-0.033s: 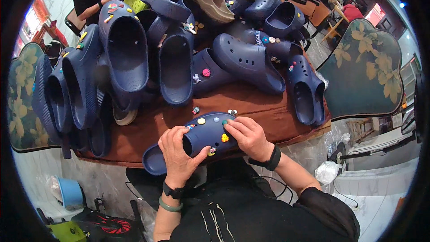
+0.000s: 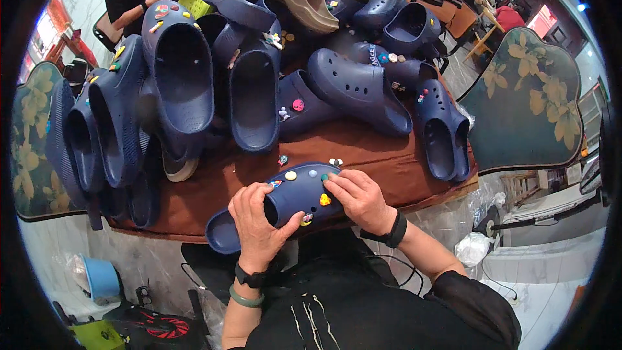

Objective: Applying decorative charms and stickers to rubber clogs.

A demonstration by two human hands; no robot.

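Note:
A navy clog [image 2: 295, 204] lies tilted at the brown cloth's front edge, its heel toward the left. My left hand [image 2: 256, 221] grips it around the opening, thumb on the near side and fingers on the far side. On its upper sit a pale yellow charm [image 2: 291, 175], a light blue charm [image 2: 313, 174] and an orange-yellow charm [image 2: 325, 199]. My right hand [image 2: 359, 201] is closed at the toe, its fingertips pinching or pressing a small green charm [image 2: 325, 178]; the thumb is mostly hidden. Just beyond the clog lies a loose round charm [image 2: 283, 159].
Piled navy clogs [image 2: 184, 78] cover the brown-clothed table [image 2: 382, 162] at the left and back, with a beige clog [image 2: 304, 0] among them. A navy pair [image 2: 440, 129] stands at the right. Two people sit across. A blue bucket [image 2: 102, 279] is on the floor.

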